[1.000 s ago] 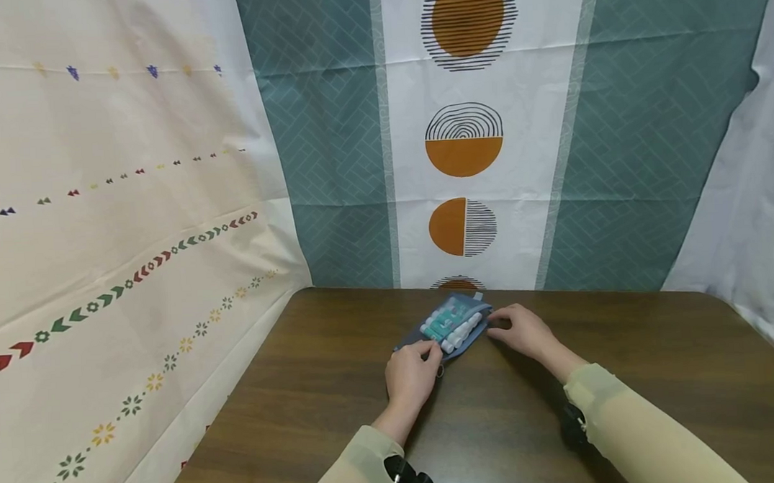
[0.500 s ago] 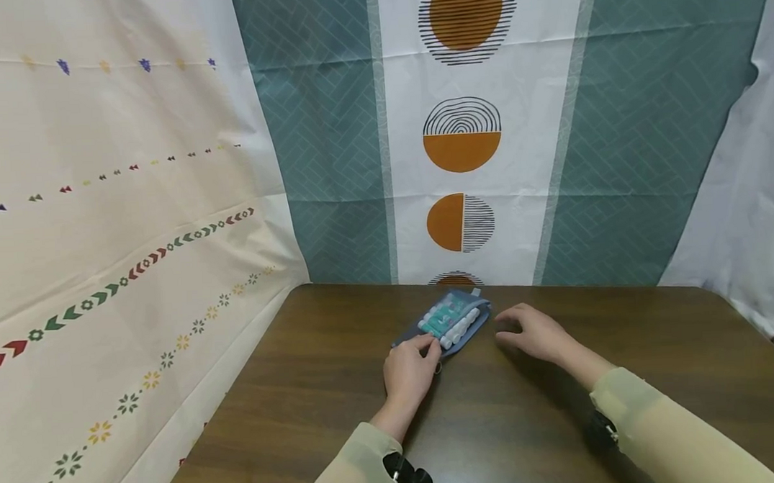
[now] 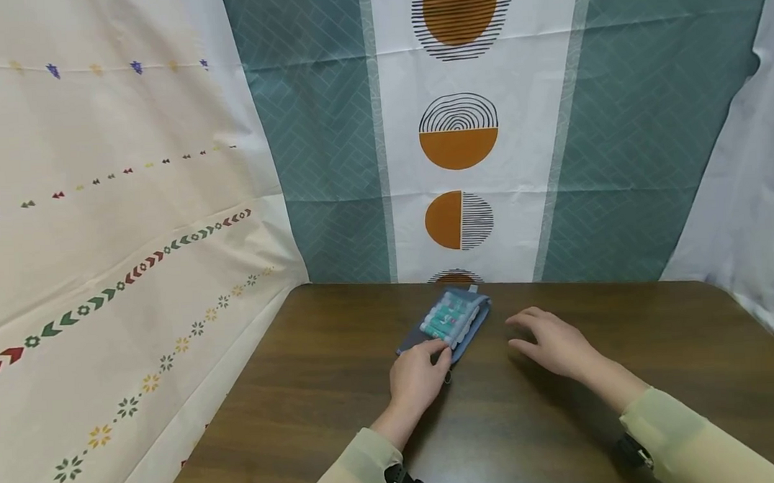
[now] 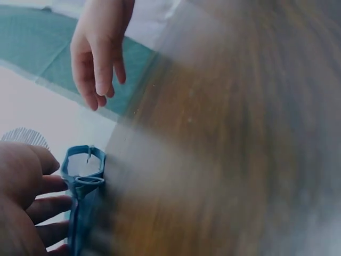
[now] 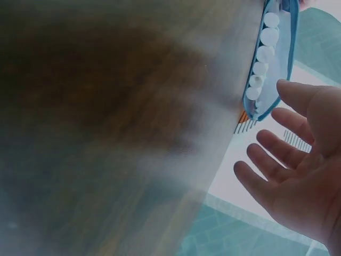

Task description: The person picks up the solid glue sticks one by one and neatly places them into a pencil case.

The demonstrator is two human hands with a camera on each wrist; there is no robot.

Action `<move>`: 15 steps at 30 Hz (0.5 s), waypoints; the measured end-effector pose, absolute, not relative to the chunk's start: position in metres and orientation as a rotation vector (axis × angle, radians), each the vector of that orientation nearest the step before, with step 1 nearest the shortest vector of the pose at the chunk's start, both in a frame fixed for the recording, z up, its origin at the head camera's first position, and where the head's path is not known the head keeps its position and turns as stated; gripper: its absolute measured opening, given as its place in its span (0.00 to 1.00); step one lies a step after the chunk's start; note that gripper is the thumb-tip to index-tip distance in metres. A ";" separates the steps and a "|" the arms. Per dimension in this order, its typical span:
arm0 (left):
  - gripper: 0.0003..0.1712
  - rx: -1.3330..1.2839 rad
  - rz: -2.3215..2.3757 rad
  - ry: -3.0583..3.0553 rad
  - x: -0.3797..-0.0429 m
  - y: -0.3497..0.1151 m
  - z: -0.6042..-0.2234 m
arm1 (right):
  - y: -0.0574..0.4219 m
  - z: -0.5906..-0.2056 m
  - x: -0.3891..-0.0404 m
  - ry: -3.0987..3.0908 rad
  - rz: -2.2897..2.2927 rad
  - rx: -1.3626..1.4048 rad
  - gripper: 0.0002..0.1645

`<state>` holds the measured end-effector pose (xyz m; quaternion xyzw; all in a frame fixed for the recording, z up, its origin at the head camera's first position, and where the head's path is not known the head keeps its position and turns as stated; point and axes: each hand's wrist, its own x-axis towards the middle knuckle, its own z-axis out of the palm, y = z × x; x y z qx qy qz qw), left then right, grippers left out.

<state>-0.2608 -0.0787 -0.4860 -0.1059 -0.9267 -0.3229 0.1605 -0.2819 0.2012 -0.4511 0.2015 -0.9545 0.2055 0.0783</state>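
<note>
On the far part of the table lies a blue pouch [image 3: 463,317] with a clear top side. Through it show several small teal-labelled tubes [image 3: 445,317]; their round white ends [image 5: 266,53] line the pouch's gaping side in the right wrist view. My left hand [image 3: 417,377] pinches the near corner of the pouch between thumb and fingers. In the left wrist view the end of the pouch [image 4: 82,181] gapes beside that hand's fingers. To the right of the pouch, my right hand [image 3: 553,342] hovers apart from it, fingers spread and holding nothing.
The brown wooden table [image 3: 342,402] reaches back to a hanging teal and white curtain [image 3: 460,137] with orange circles. A cream patterned cloth [image 3: 134,245] hangs along the left side. White cloth [image 3: 748,204] hangs at the right.
My right hand has drawn away from the pouch to the right, its fingers spreading. The left hand stays at the corner, and the clear side now covers the white tube ends in the head view.
</note>
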 end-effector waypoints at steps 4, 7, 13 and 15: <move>0.17 -0.356 -0.838 -2.722 -0.257 -0.077 -0.482 | 0.203 -0.451 -0.272 -2.823 0.550 0.625 0.26; 0.20 -0.397 -0.775 -2.789 -0.253 -0.075 -0.479 | 0.203 -0.451 -0.265 -2.812 0.521 0.630 0.27; 0.23 -0.472 -0.698 -2.851 -0.246 -0.070 -0.475 | 0.205 -0.451 -0.254 -2.802 0.506 0.608 0.28; 0.23 -0.484 -0.685 -2.858 -0.243 -0.068 -0.474 | 0.206 -0.451 -0.251 -2.799 0.506 0.600 0.29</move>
